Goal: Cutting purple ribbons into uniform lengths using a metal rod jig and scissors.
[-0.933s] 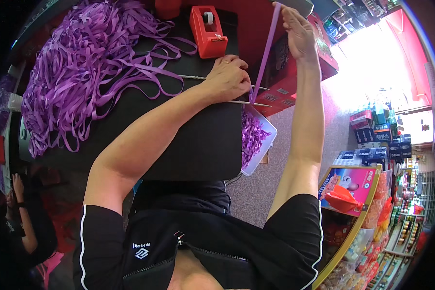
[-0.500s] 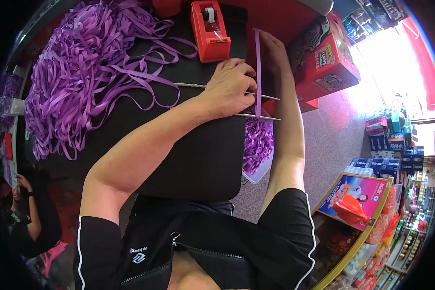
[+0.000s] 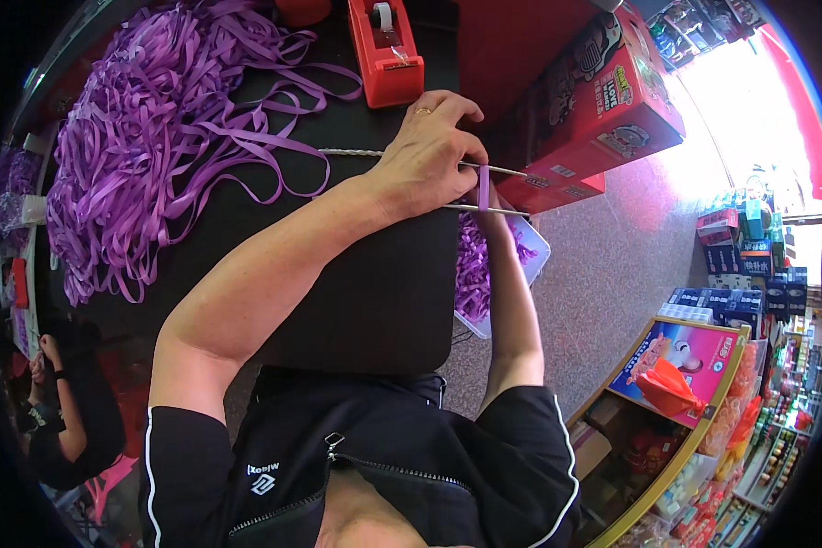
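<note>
Two thin metal rods (image 3: 510, 212) jut side by side past the right edge of the black table (image 3: 374, 301). My left hand (image 3: 429, 155), with a ring on one finger, is closed over them near the edge, its fingers bent. A flat purple ribbon (image 3: 484, 189) crosses both rods just beyond those fingers. Below the rods is my right hand (image 3: 491, 203), mostly hidden behind the ribbon and my left hand, so its fingers do not show. From behind my left hand a twisted pale cord (image 3: 349, 152) runs left toward a large heap of purple ribbon (image 3: 155, 137).
A red tape dispenser (image 3: 388, 55) stands beyond my left hand. Below the table's right edge sits a pale plastic bin (image 3: 537, 248) with purple ribbon pieces. A red carton (image 3: 612, 100) is at the far right. Another person's arm (image 3: 66, 406) shows at the left.
My right hand has come down and nearer from beyond the rods to beneath them. The ribbon, stretched long away from me before, now shows only as a short band across the rods.
</note>
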The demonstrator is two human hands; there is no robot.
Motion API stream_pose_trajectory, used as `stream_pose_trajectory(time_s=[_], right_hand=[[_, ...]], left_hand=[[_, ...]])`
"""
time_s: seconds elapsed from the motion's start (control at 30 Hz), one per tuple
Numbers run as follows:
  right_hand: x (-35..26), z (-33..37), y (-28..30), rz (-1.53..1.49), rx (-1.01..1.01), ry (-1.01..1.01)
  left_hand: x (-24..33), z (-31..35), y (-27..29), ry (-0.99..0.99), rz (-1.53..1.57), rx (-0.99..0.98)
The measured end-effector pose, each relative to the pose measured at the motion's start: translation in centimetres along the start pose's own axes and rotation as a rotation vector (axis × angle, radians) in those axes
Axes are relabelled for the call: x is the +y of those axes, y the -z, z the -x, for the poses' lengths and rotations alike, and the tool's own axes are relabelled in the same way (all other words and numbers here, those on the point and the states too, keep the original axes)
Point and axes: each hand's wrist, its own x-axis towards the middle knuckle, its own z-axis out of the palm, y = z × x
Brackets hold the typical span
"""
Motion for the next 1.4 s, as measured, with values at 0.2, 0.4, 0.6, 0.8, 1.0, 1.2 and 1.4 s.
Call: stream_pose_trajectory(time_s=[0.2, 0.4, 0.6, 0.8, 1.0, 1.2, 1.4], right_hand=[[-4.9, 13.7, -1.1, 0.165, 0.081, -0.095], [-14.5, 20.3, -2.1, 0.372, 0.141, 0.008], [-20.7, 21.3, -1.6, 0.125, 0.238, 0.128], [-24.8, 18.2, -0.7, 0.114, 0.248, 0.257], [-27.0, 11.8, 0.5, -0.167, 0.220, 0.477], [-26.9, 2.6, 2.4, -0.266, 0.150, 0.377], [-21.5, -4.0, 4.9, -0.243, -0.012, 0.205]], left_hand=[[-0.7, 0.4, -0.3, -0.003, -0.029, -0.034], [-0.9, 0.4, -0.4, -0.025, -0.035, -0.050], [-0.9, 0.5, -0.4, -0.016, -0.024, -0.059], [-0.8, 0.5, -0.3, -0.007, -0.021, -0.056], [-0.7, 0.6, -0.3, -0.003, -0.021, -0.057], [-1.2, 0.7, -0.3, -0.014, -0.002, -0.036], [-0.6, 0.5, -0.3, -0.006, -0.005, -0.026]])
